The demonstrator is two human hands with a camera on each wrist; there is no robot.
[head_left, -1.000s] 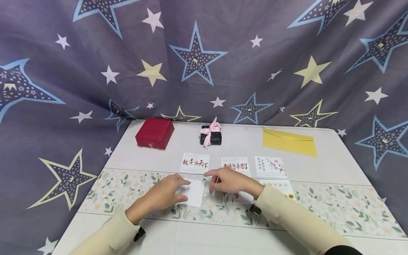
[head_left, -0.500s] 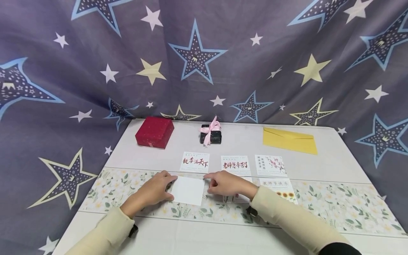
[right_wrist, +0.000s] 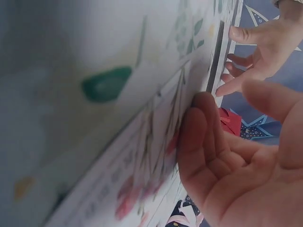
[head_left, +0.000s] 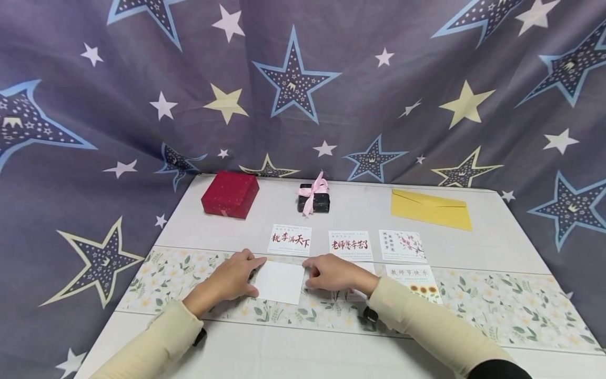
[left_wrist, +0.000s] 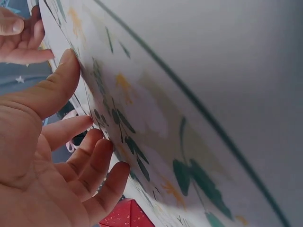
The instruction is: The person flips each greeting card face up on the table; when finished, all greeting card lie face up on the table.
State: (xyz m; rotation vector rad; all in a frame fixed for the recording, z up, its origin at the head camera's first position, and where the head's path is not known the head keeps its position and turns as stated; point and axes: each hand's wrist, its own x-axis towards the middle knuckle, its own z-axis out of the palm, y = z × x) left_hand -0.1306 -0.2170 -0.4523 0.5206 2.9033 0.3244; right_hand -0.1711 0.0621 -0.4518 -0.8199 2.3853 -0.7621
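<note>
A blank white card lies on the floral strip in the head view. Beside its left edge is my left hand, index finger near the upper left corner and thumb near the lower left. In the left wrist view, the fingers are spread and loosely bent, resting on the cloth. My right hand has its index finger extended to the card's upper right corner. Its other fingers are loosely curled and rest over a card with red flowers, which this hand partly hides.
Behind the blank card lie cards with red lettering. Further right are a blossom card and a sunflower card. At the back stand a red box, a black box with pink ribbon and a yellow envelope.
My left hand has drawn back to the left from over the blank card to its left edge, uncovering it. My right hand has shifted only slightly, and the card looks unmoved.
</note>
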